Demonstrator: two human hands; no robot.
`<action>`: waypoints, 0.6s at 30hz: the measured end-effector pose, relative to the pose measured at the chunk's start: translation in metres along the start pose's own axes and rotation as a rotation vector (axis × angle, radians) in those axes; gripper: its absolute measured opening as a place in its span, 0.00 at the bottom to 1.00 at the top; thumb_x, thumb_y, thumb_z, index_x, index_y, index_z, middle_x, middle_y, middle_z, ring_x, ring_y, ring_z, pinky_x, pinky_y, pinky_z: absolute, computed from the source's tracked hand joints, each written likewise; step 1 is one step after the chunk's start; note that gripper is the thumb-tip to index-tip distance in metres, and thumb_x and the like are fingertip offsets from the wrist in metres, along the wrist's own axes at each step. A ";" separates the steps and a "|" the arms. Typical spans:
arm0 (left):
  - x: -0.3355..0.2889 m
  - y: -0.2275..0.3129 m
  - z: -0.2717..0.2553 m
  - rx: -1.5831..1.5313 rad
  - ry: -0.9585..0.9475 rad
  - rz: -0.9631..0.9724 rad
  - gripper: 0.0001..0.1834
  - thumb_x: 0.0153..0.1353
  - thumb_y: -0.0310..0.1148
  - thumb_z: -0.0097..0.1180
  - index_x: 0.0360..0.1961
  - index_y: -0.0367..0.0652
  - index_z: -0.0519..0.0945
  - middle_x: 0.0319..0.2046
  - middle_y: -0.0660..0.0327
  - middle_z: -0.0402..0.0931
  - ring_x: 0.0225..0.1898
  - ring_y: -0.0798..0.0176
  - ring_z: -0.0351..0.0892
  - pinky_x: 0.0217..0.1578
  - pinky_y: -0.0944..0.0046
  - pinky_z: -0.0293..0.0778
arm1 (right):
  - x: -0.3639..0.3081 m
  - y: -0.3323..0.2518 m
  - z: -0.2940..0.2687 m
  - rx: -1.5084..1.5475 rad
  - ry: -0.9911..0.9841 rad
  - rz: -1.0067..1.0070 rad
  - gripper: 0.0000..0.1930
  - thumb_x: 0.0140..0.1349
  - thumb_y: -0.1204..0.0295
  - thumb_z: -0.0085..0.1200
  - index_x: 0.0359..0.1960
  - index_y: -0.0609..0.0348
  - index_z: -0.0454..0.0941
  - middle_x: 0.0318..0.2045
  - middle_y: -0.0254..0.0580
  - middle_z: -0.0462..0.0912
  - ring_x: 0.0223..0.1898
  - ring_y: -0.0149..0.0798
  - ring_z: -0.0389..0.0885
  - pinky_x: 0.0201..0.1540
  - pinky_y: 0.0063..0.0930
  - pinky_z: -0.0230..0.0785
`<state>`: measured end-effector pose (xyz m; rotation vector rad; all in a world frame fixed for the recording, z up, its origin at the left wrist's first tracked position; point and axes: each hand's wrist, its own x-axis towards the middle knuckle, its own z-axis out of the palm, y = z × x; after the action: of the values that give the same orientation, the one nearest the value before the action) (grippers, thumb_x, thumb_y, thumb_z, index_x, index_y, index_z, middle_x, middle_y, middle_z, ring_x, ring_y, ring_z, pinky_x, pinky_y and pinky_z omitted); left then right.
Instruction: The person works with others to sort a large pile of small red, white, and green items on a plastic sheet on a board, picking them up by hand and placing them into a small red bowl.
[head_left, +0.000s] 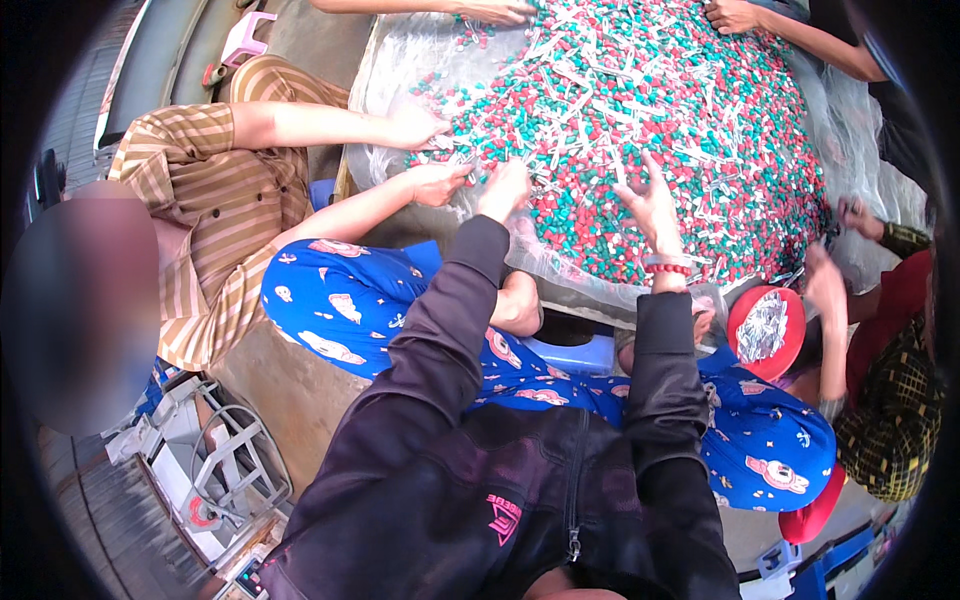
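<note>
A large heap of small red, green and white plastic pieces (600, 200) lies on a clear plastic sheet, with thin white strip-like pieces mixed through it. At the heap's near left edge my left hand (507, 187) is closed, its fingers drawn together. What it holds, if anything, is too small to make out. Over the near middle of the heap my right hand (652, 208), a red bead bracelet on its wrist, has its thumb and forefinger spread apart. A white strip (617, 160) lies close to that thumb; I cannot tell whether they touch.
At my left, a person in a striped outfit (225, 190) reaches to the heap's edge with both hands. Other people's hands work at the far side and right. A red bowl of shiny clear pieces (766, 332) sits right of my knees. Clear sheeting (395, 75) borders the heap.
</note>
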<state>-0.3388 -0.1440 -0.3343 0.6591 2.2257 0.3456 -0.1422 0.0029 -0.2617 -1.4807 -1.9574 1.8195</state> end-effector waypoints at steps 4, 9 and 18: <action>-0.020 0.020 0.034 0.193 0.077 0.020 0.17 0.50 0.28 0.49 0.42 0.32 0.69 0.36 0.41 0.73 0.44 0.41 0.71 0.44 0.51 0.69 | -0.003 0.037 -0.011 -0.518 0.191 -0.149 0.51 0.38 0.66 0.67 0.63 0.52 0.46 0.45 0.60 0.71 0.52 0.54 0.65 0.53 0.42 0.60; -0.017 0.009 0.069 0.181 0.500 0.130 0.19 0.48 0.39 0.58 0.34 0.33 0.74 0.40 0.40 0.65 0.46 0.39 0.63 0.44 0.47 0.63 | -0.024 0.036 0.049 -0.679 0.209 -0.099 0.54 0.35 0.69 0.69 0.63 0.51 0.42 0.47 0.61 0.60 0.49 0.64 0.62 0.52 0.48 0.59; -0.042 0.127 0.016 -0.087 -0.009 0.358 0.15 0.58 0.40 0.45 0.31 0.35 0.72 0.18 0.54 0.74 0.24 0.54 0.77 0.28 0.56 0.70 | 0.005 0.022 0.018 0.299 0.075 -0.172 0.19 0.57 0.74 0.46 0.51 0.67 0.62 0.33 0.44 0.75 0.21 0.30 0.75 0.19 0.20 0.70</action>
<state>-0.2589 -0.0617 -0.2638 1.0110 2.0665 0.6128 -0.1439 -0.0111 -0.2869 -1.2302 -1.6345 1.8528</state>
